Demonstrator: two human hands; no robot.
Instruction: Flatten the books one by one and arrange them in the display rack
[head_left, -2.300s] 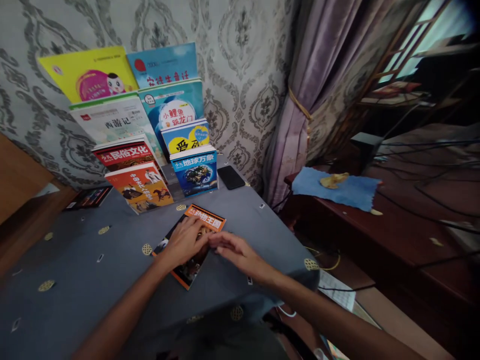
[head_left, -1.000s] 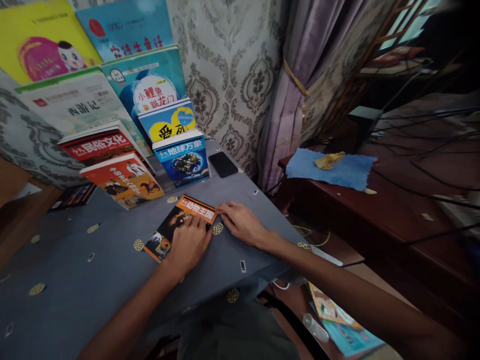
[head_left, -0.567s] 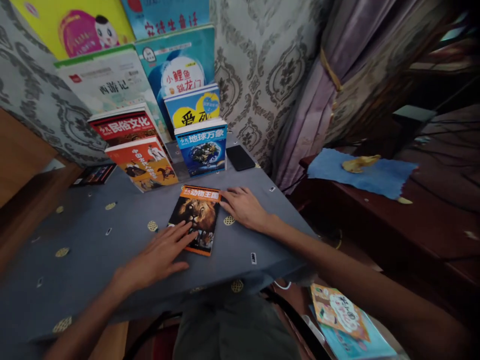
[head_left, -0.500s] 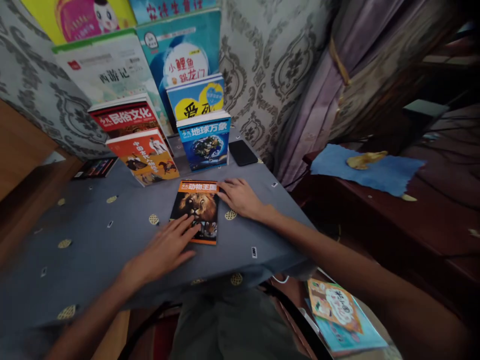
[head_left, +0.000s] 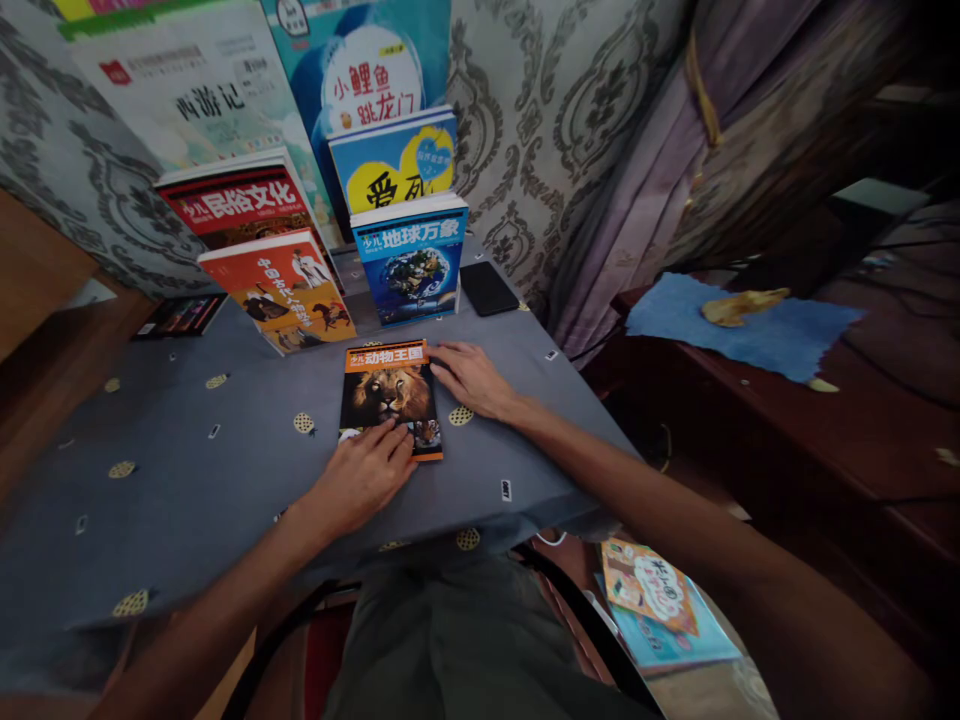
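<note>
Your left hand (head_left: 364,478) and right hand (head_left: 471,378) rest flat on the lion book (head_left: 390,395) lying on the bench (head_left: 187,470).

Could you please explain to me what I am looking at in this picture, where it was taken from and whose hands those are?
There is no machine here: the one picture comes from a camera worn on a person's head, looking forward and down, so both bare arms are that person's own. The left hand lies flat on the near edge of a thin orange-and-black book with a lion on its cover, and the right hand touches its far right corner. Neither hand grips it; the book lies flat on the grey patterned tablecloth. Behind it, more picture books stand in stepped rows against the wall, beside a flat black phone.
</note>
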